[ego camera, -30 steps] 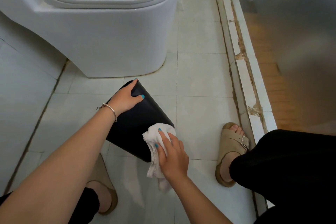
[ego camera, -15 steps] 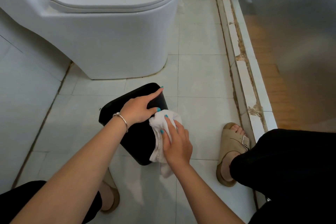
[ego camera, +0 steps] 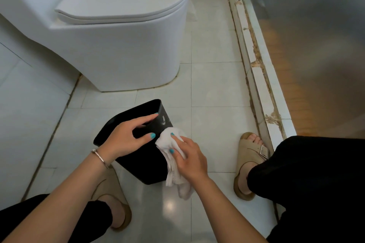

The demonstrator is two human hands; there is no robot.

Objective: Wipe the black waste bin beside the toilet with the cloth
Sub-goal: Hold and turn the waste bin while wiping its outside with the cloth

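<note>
White toilet [ego camera: 122, 45] fills the upper left. Below it, centre frame, the black waste bin [ego camera: 142, 162] tilts on the tiles, glossy, streaked near the rim. My left hand [ego camera: 126, 138] grips its rim; my right hand [ego camera: 189, 160] presses the white cloth [ego camera: 167, 140] against its side.

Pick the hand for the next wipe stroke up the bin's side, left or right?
Right. The right hand already presses the cloth against the black bin wall. The left hand grips the bin's rim, steadying the tilted bin.
</note>
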